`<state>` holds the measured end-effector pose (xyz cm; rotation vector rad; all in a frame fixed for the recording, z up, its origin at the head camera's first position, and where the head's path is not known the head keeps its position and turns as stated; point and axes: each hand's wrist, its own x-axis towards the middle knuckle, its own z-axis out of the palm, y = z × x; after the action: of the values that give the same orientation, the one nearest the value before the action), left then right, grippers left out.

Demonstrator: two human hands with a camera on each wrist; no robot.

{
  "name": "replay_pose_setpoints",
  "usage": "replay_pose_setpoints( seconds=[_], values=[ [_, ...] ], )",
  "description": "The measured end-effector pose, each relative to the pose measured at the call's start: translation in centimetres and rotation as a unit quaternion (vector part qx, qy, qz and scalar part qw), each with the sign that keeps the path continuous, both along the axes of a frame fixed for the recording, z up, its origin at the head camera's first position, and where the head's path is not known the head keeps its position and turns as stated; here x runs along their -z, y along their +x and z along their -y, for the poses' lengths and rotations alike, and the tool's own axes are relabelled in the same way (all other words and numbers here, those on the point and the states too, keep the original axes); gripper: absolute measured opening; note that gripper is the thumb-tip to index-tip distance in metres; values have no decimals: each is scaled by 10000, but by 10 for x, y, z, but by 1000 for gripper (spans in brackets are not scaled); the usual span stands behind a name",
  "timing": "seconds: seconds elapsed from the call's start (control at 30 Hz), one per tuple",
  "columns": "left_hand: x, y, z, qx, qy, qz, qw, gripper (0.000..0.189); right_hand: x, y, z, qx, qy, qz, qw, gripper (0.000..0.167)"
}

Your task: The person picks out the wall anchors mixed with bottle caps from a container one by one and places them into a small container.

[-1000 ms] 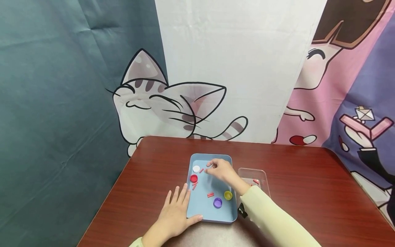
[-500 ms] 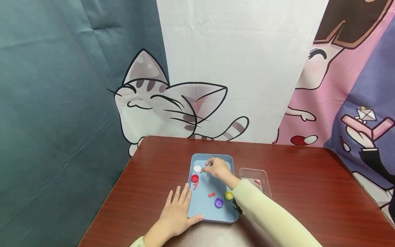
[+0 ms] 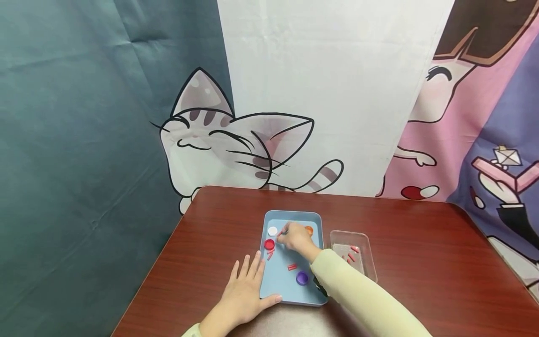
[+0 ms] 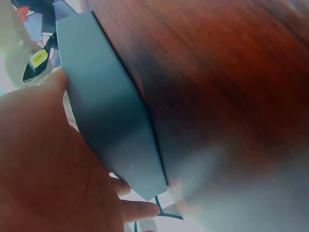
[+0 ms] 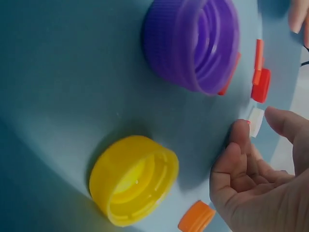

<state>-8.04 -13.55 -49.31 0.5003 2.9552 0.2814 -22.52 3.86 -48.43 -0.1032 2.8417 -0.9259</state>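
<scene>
My left hand (image 3: 244, 290) lies with spread fingers along the left side of a light blue tray (image 3: 278, 288), its thumb at the near edge. In the left wrist view that hand touches the tray's outer wall (image 4: 104, 106). My right hand (image 3: 299, 241) is over the far part of the tray, thumb and forefinger either side of a short red stick (image 3: 280, 233) beside a white bottle cap (image 3: 272, 231). The right wrist view shows a gap between thumb and forefinger; only a red speck of the stick shows there.
A red cap (image 3: 269, 244), purple cap (image 3: 302, 278), yellow cap (image 5: 133, 181) and orange cap (image 5: 196, 216) sit in the tray, with more red sticks (image 3: 292, 267). Right of it stands a clear plastic box (image 3: 372, 264) holding several red pieces. A printed cloth hangs behind the table.
My right hand has moved toward the near left, its fingertips closing in around the red stick by the white cap. The orange cap has come into sight. My left hand stays put.
</scene>
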Motion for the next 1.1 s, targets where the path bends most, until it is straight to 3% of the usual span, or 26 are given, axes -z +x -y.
replay_pose_setpoints(
  seconds=[0.4,0.8,1.1],
  values=[
    [-4,1,-1,43,145,-58,9999,103,4,-7,7,224,391,39,9990,26],
    [1,8,1,89,211,-113,9997,103,18,-5,15,326,652,-88,9973,35],
    [-3,3,1,148,159,-174,9996,102,21,-15,9,44,704,-327,9970,29]
  ],
)
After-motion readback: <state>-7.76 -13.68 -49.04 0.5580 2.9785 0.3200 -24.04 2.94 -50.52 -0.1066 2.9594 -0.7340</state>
